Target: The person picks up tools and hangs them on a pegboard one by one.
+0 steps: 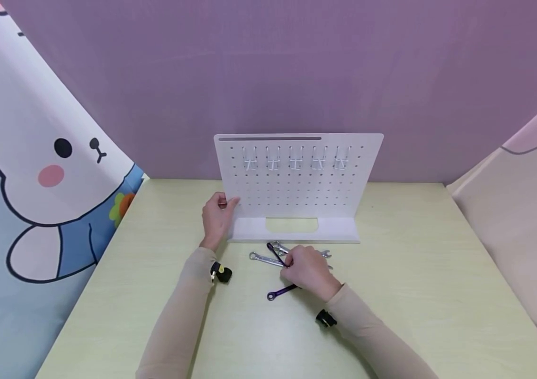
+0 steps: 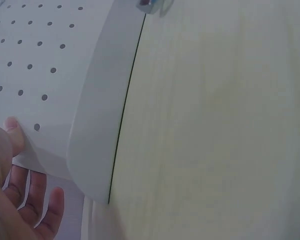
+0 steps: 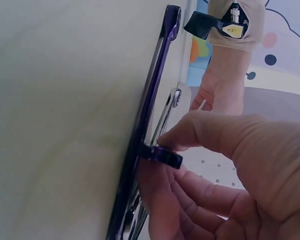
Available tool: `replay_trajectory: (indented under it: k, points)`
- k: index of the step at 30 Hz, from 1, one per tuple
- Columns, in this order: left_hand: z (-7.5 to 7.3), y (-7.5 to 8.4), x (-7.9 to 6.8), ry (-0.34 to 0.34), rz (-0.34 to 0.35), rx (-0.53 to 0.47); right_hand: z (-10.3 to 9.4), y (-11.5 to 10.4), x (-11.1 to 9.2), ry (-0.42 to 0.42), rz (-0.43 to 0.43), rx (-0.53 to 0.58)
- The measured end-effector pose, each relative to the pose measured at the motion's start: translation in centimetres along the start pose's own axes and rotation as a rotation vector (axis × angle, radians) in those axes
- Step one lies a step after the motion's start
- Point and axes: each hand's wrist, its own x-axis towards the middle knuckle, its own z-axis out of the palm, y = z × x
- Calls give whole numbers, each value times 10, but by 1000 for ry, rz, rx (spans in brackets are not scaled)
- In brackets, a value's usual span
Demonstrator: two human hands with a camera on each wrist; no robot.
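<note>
My left hand [image 1: 216,221] holds the left edge of a white pegboard [image 1: 292,210], thumb on the front and fingers behind the edge in the left wrist view. In front of the board, my right hand [image 1: 310,268] pinches a dark purple wrench [image 3: 162,156] between thumb and fingers; its ring end [image 1: 270,246] points up and left in the head view. A second purple wrench [image 1: 280,292] lies on the table, partly hidden by that hand. Several silver wrenches [image 1: 266,259] lie beside and behind the right hand, overlapping one another.
Several metal hooks [image 1: 295,158] hang in a row on the board's upper part. The board's foot [image 1: 339,231] stands on a light wooden table [image 1: 420,295]. A purple backdrop [image 1: 297,63] rises behind, with a cartoon-print cloth [image 1: 31,131] on the left.
</note>
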Motion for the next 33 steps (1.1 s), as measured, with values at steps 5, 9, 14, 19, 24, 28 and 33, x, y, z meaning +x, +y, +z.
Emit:
replay_trajectory:
  k: [5,9,14,19,24,28,33]
  points:
    - [0,1,0,2,-5,-4,-1,0,1,1,-11,0]
    - [0,1,1,-5,-12,-14,-2,2,1,-1,-24,15]
    - [1,0,1,-10,-25,-26,-1,5,1,-13,-19,34]
    - [1,-1,1,-9,-28,-26,-2,6,2,-14,-26,79]
    - [1,-1,1,-10,-23,-37,-2,6,5,9,-48,146]
    - [1,-2,1,-13,-25,-39,-1,6,7,20,-54,205]
    - [1,-3,1,-14,-30,-44,-2,6,8,51,-91,266]
